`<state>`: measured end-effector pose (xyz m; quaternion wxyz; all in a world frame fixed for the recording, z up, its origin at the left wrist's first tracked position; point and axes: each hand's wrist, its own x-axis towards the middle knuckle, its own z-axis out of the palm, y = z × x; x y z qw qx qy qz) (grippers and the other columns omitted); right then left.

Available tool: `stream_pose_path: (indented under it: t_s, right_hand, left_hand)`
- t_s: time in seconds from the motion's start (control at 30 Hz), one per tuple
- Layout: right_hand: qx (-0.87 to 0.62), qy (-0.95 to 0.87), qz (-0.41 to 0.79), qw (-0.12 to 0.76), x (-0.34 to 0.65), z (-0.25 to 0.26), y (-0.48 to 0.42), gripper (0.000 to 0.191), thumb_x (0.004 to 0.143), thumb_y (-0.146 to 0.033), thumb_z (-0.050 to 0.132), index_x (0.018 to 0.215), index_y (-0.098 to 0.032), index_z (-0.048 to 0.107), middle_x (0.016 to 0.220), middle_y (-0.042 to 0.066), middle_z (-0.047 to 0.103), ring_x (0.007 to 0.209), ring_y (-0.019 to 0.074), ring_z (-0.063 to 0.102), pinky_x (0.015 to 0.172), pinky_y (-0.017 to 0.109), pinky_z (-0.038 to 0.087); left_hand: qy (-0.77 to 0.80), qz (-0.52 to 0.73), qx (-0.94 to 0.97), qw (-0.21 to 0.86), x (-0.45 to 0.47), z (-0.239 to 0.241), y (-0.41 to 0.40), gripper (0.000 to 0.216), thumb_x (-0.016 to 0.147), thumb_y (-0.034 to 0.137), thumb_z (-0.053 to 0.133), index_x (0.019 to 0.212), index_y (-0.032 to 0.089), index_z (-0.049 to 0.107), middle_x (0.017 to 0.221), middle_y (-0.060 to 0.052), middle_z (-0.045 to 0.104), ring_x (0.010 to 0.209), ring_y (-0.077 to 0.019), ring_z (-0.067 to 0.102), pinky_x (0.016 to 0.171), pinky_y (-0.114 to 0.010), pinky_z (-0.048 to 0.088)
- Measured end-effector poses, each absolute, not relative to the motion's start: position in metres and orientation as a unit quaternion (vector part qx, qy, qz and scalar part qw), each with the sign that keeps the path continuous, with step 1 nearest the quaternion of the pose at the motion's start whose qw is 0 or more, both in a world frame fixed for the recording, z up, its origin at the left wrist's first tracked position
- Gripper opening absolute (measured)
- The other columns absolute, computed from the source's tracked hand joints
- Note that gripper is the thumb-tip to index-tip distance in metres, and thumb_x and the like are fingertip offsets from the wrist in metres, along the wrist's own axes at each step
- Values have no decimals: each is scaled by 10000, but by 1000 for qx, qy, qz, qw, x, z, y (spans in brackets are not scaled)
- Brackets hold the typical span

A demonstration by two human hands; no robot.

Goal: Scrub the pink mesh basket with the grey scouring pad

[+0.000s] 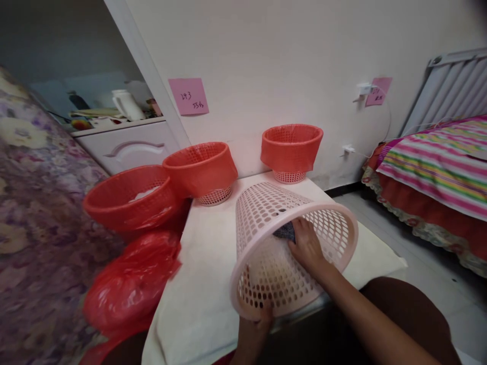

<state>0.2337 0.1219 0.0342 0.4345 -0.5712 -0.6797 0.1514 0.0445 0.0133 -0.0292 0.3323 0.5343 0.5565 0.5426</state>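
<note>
A pale pink plastic basket point(251, 218) with a lattice of holes lies tilted on its side, its wide mouth facing me. My left hand point(256, 324) is closed on the lower rim, the fingers partly hidden behind the wall. Reaching into the mouth, my right hand point(307, 246) presses a dark grey cloth point(285, 232) against the inner upper wall. Part of that cloth is hidden by my fingers. Beneath the basket is a table with a cream cover point(205, 274).
Two bins lined with red bags, a left one point(205, 170) and a right one point(291, 152), stand at the table's back. Another red-lined bin point(133, 205) and a red plastic bag point(129, 284) are at left. A bed point(445, 167) stands at right.
</note>
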Motion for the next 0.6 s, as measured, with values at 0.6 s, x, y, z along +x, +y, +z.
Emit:
stream_pose_path:
  t_s: [0.6]
  right_hand:
    - [-563, -668, 181, 452, 226, 40, 155, 564, 725, -98, 572, 1286, -135, 529, 1351, 152, 549, 1325, 325, 408, 1111, 513, 298]
  left_hand:
    - [580, 503, 537, 350, 46, -38, 19, 925, 756, 491, 605, 1494, 106, 201, 1490, -186, 408, 1416, -321, 324, 1196, -459, 210]
